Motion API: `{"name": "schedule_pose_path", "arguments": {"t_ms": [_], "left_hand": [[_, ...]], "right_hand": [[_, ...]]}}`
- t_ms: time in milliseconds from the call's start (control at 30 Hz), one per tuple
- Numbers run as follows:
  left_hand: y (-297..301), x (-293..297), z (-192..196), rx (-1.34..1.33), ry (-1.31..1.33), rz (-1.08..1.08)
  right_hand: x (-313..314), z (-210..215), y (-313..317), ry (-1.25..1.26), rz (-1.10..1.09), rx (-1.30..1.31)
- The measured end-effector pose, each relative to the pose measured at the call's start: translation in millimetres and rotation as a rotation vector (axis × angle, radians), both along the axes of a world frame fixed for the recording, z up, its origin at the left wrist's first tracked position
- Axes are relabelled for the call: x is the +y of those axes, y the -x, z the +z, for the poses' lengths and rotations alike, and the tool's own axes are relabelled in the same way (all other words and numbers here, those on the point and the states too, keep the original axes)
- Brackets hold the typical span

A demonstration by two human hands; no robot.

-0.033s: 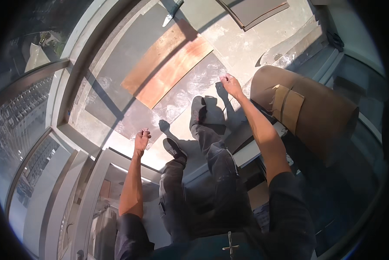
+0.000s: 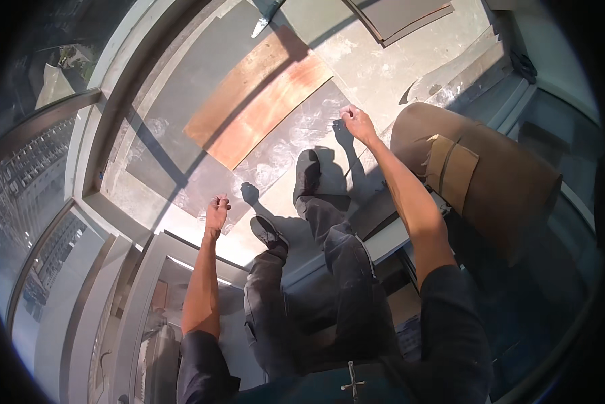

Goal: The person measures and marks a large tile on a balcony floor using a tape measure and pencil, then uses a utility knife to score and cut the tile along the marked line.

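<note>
My left hand (image 2: 217, 211) hangs over the floor at the left, fingers curled together. Whatever they may hold is hidden or too small to make out. Farther right and forward, my right hand (image 2: 358, 124) is closed the same way, and its contents cannot be told either. Between and beyond the hands lies a reddish-brown wooden board (image 2: 248, 111) on a grey sheet (image 2: 181, 87) with whitish smears. Neither hand touches the board. Shadows of both hands fall on the sheet and floor close by.
A large brown roll (image 2: 491, 148) with a strapped cardboard piece (image 2: 451, 172) lies at the right. Dark flat panels (image 2: 403, 20) rest at the far side, and a pale-tipped tool (image 2: 263, 23) near the board. Window frames (image 2: 87, 141) border the left. My shoes (image 2: 308, 172) stand before the sheet.
The view has shifted slightly, so the board and my left hand sit a little farther left in the picture. Both hands stay closed.
</note>
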State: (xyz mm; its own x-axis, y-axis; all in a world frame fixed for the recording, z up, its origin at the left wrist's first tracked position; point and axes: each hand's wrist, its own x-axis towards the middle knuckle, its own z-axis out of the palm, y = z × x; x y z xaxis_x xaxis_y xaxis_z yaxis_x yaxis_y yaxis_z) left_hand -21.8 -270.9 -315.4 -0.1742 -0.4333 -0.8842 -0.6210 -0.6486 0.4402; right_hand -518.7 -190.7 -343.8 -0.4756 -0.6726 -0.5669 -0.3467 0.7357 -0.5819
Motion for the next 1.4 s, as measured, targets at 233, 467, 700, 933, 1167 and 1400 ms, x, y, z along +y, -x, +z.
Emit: {"name": "schedule_pose_path", "arguments": {"t_ms": [233, 467, 700, 933, 1167, 1400], "left_hand": [[38, -23, -178, -0.273, 0.353, 0.201], [64, -38, -195, -0.267, 0.278, 0.518], [1, -40, -213, -0.082, -0.062, 0.746], [20, -41, -153, 0.096, -0.048, 0.629], [71, -61, -49, 0.010, 0.433, 0.687], [78, -75, -12, 0.055, 0.527, 0.478]], "right_hand": [[-81, -157, 42, 0.148, 0.158, 0.370], [-103, -170, 38, -0.017, -0.006, 0.406], [-112, -135, 55, -0.022, -0.241, -0.175], [66, -206, -6, -0.147, -0.861, -0.112], [29, -196, -81, 0.030, -1.376, -0.311], [43, -212, -63, -0.123, -0.827, 0.204]]}}
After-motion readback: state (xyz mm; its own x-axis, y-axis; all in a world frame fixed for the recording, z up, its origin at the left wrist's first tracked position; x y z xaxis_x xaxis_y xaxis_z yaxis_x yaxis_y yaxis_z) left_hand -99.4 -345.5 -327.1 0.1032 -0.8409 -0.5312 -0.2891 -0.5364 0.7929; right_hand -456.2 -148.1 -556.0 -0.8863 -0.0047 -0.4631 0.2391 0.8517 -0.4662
